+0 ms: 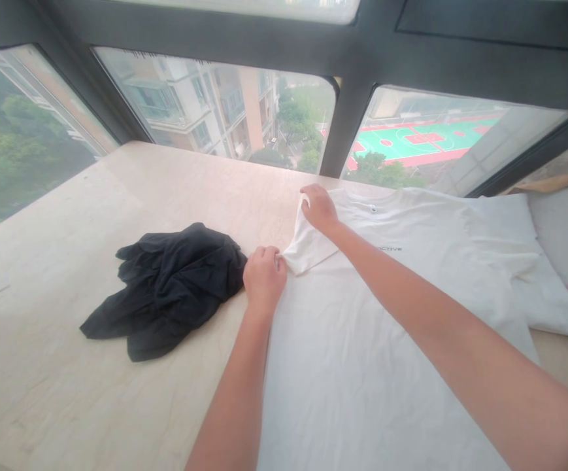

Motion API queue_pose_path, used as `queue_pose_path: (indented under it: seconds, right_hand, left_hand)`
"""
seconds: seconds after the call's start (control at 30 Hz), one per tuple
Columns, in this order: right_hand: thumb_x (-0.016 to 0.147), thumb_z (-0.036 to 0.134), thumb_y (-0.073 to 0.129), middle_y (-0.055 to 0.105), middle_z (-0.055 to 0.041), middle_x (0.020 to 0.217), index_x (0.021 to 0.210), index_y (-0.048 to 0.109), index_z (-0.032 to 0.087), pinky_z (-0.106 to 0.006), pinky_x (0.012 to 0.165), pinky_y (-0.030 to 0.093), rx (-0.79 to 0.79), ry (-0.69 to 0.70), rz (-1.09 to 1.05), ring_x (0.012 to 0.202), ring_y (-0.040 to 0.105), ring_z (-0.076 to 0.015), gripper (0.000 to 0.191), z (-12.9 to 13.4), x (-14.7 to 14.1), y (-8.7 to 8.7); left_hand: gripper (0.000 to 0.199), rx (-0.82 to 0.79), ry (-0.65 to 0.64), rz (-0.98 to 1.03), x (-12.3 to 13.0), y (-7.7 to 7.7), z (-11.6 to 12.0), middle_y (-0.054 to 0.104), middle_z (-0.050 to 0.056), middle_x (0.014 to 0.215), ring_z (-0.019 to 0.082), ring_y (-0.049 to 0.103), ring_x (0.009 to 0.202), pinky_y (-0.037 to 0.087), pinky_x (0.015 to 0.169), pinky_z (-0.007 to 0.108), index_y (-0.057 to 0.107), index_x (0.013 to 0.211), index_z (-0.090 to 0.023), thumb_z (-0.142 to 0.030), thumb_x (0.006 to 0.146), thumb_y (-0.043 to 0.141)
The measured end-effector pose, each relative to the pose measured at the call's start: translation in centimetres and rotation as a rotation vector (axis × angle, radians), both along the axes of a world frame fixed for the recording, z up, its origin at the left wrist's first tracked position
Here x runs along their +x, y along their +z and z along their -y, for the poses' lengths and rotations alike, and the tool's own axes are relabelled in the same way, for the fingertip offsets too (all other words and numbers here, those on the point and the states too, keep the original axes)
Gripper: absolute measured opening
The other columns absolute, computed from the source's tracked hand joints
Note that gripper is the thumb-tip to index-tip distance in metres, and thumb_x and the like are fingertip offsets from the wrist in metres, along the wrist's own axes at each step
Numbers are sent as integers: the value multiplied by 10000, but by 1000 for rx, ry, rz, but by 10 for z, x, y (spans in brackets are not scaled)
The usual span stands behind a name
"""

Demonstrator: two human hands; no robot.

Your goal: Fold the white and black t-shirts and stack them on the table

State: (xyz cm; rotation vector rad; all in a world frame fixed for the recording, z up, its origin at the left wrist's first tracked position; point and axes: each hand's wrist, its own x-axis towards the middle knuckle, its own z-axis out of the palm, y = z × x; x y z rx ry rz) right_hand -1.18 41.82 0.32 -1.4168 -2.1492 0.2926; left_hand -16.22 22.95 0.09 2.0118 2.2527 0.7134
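Note:
A white T-shirt (386,307) with small dark lettering on its chest lies spread over the sill, its collar toward the window. My left hand (265,275) is closed on the lower corner of the shirt's left-side sleeve, beside a crumpled black cloth (176,288). Farther up, my right hand (319,208) pinches the upper edge of the same sleeve near the shoulder. The sleeve (308,245) stretches between both hands. My right forearm crosses over the shirt and covers part of the lettering.
The pale stone sill (68,261) runs up to dark window frames (345,124) at the back. More white fabric (553,294) lies under and beside the shirt at the right. Buildings, trees and a sports court show through the glass.

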Motion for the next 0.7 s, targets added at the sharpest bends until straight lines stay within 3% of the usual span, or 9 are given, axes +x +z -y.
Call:
queue_pose_path:
  seconds: [0.1, 0.23, 0.37, 0.5, 0.6, 0.7]
  right_hand:
    - [907, 188, 443, 521, -142, 1399, 1315, 558, 127, -416, 1122, 309, -13, 97, 88, 1307, 431, -268, 428, 31, 2, -9]
    - [964, 328, 438, 374, -150, 1536, 1424, 453, 125, -438, 1176, 238, -47, 43, 105, 1418, 323, -262, 503, 59, 7, -9]
    - [971, 345, 424, 369, -156, 1537, 1435, 439, 124, -418, 1178, 256, -30, 64, 67, 1431, 316, -242, 514, 98, 20, 2]
    - [955, 347, 456, 394, -150, 1521, 1415, 473, 148, -445, 1161, 294, -61, 134, 140, 1410, 351, -264, 501, 158, 48, 4]
    - [958, 337, 446, 396, -148, 1523, 1410, 484, 145, -454, 1161, 304, -69, 143, 176, 1412, 354, -278, 492, 205, 75, 1]
    - [959, 314, 429, 397, -136, 1529, 1401, 500, 149, -471, 1183, 270, -48, 133, 190, 1439, 323, -281, 476, 247, 100, -6]
  left_hand:
    - [217, 8, -8, 0, 0, -1, 1, 663, 82, 978, 238, 600, 936, 427, 774, 327, 647, 1070, -205, -235, 896, 522]
    - [256, 24, -4, 16, 0, -2, 4, 668, 91, 989, 240, 607, 950, 439, 819, 334, 648, 1113, -200, -246, 908, 502]
    - [275, 20, -7, 36, 0, 3, 5, 672, 94, 979, 238, 618, 947, 452, 826, 333, 650, 1127, -197, -255, 919, 480]
    - [297, -11, -9, 35, 4, 12, 14, 668, 108, 978, 240, 623, 957, 456, 860, 342, 638, 1151, -179, -258, 920, 470]
    - [341, -53, -9, 16, 7, 20, 43, 667, 106, 1006, 235, 627, 957, 461, 853, 335, 600, 1215, -177, -249, 892, 515]
    - [438, -154, 11, -6, 12, 29, 96, 669, 88, 1013, 226, 639, 928, 470, 774, 311, 535, 1301, -180, -251, 868, 548]
